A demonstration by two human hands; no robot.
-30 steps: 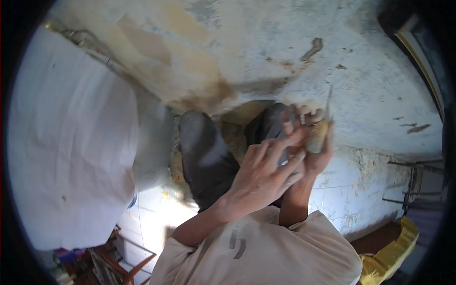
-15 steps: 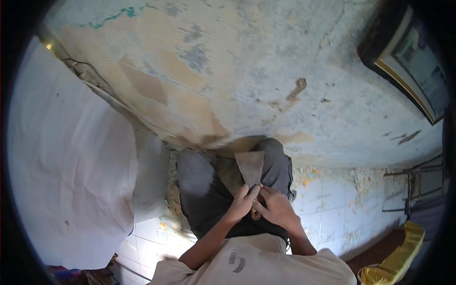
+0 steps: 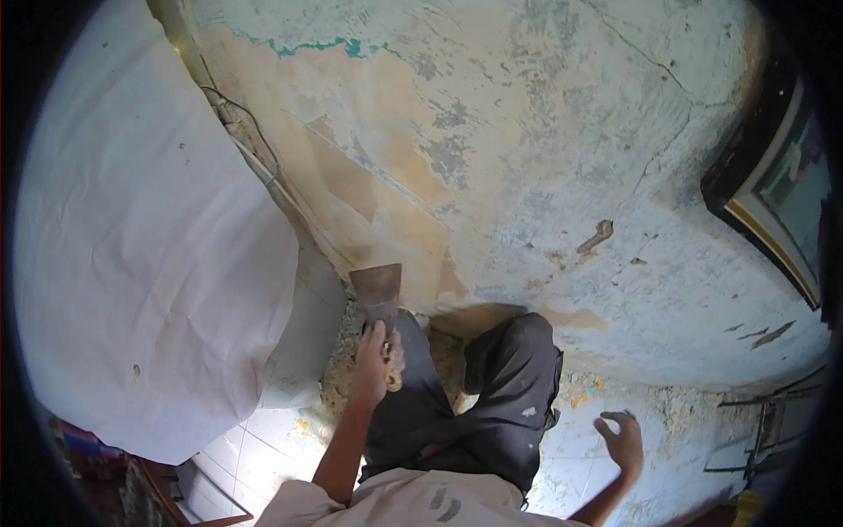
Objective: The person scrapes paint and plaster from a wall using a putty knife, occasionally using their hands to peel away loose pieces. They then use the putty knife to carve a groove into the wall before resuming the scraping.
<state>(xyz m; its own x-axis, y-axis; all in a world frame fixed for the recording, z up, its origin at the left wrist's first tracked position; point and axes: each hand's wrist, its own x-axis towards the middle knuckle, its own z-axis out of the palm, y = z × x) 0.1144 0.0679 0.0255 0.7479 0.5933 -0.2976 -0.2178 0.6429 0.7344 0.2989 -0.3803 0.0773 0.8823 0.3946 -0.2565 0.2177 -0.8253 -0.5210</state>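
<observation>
A wide flat-bladed scraper (image 3: pixel 377 288) is held up in my left hand (image 3: pixel 378 360), its blade pointing toward the wall and its handle wrapped by my fingers. The blade appears close to the scraped wall (image 3: pixel 492 158), but I cannot tell whether it touches. Off to the right, my right hand (image 3: pixel 623 442) hovers above the tiled floor with its fingers curved and apart, holding nothing. My knees (image 3: pixel 518 351) in dark trousers are bent between the two hands.
A large white sheet (image 3: pixel 158 263) covers something on the left. Cables (image 3: pixel 255 158) run along the wall beside it. A framed picture (image 3: pixel 777 193) hangs at the right, above a metal rack (image 3: pixel 762 435). Paint flakes (image 3: pixel 584 395) litter the floor along the wall.
My right hand has let go of the scraper and moved away to the right. My left hand has carried the scraper leftward. The view has shifted, showing more of the wall's upper part.
</observation>
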